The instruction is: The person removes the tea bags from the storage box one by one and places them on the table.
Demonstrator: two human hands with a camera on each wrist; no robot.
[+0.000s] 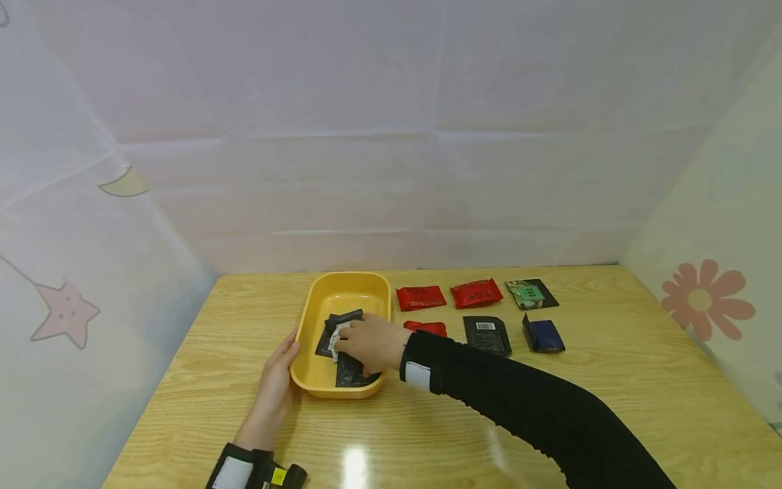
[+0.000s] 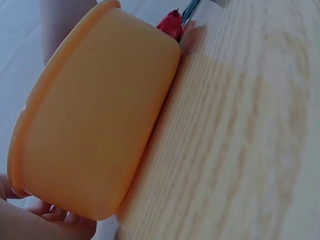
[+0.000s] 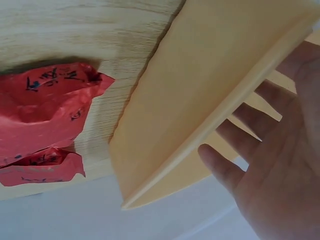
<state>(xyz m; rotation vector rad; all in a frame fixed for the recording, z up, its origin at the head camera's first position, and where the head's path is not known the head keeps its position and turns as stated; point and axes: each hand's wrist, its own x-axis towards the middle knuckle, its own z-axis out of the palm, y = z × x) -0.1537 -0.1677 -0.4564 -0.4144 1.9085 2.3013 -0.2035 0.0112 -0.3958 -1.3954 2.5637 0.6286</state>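
Note:
A yellow plastic tub [image 1: 354, 302] stands left of the table's middle. My left hand [image 1: 277, 373] holds its left side, thumb by the rim; in the left wrist view the fingers [image 2: 55, 215] curl against the outer wall. Over the tub's right rim reaches my right hand [image 1: 373, 343], above several flat black packets [image 1: 351, 372] and a white printed packet [image 1: 334, 337] lying inside. The right wrist view shows the right fingers [image 3: 245, 140] spread apart beyond the rim, with nothing visible between them.
Right of the tub lie red packets [image 1: 421, 297], one partly behind the right forearm. Farther right are a black packet with a barcode label [image 1: 487, 335], a green and black packet [image 1: 530, 293] and a dark blue packet [image 1: 546, 336]. A pale cloth wall [image 1: 366, 183] borders the wooden table.

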